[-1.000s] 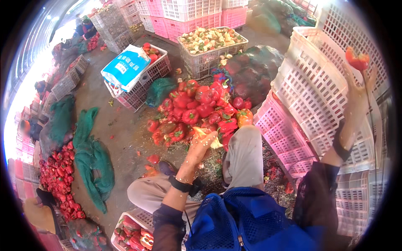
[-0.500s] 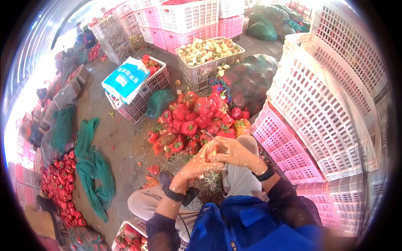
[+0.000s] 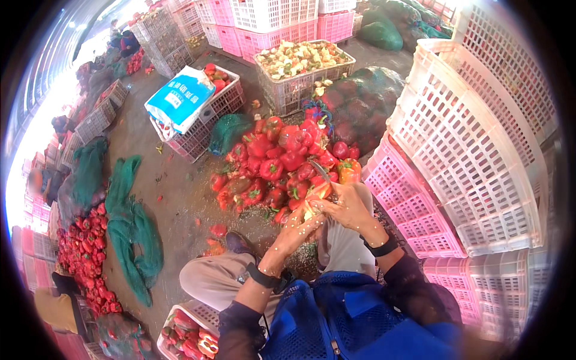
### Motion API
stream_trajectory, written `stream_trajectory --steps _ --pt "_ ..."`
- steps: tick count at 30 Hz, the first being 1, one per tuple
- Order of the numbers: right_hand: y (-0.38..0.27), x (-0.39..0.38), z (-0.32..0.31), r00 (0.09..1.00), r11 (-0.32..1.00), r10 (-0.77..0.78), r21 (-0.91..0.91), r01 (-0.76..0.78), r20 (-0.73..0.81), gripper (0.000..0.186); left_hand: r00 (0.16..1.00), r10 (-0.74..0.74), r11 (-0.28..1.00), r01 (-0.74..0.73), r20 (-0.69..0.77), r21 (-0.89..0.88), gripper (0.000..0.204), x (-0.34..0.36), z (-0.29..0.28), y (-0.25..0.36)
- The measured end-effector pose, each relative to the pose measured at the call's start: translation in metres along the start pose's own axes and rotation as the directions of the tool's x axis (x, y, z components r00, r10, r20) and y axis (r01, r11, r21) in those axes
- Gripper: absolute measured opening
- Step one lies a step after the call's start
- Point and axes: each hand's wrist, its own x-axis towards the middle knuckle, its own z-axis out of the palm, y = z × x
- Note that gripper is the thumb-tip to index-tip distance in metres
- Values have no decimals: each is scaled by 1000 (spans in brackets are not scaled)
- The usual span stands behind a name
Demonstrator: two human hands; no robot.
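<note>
Close together over my knees, both hands work at one cut bell pepper point(image 3: 320, 192), red-orange outside with pale flesh showing. My left hand point(image 3: 298, 233) is closed around its near side, pale bits stuck to the fingers. My right hand point(image 3: 349, 207) is closed too, on a small knife; its curved blade point(image 3: 320, 170) sticks up past the pepper. The knife's handle is hidden in the fingers. Just beyond lies a heap of red bell peppers point(image 3: 292, 160), with a yellow-orange pepper point(image 3: 348, 171) at its right edge.
A crate of pale pepper cores point(image 3: 288, 96) stands beyond the heap. Left of it, a blue-and-white bag point(image 3: 180, 99) rests on another crate. Tall white crates point(image 3: 462, 144) wall my right side. Cut peppers fill a crate point(image 3: 161, 342) by my left leg. Green netting point(image 3: 135, 234) lies leftward.
Both hands have shifted slightly right, and the pepper between them now shows more of its cut, pale inside. More of the knife blade is visible. My left foot has moved into fuller view.
</note>
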Motion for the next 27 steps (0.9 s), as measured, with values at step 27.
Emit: stream_trajectory --steps 27 --pt "13 4 45 851 924 -287 -361 125 -440 19 765 79 851 -386 -639 -356 26 38 43 -27"
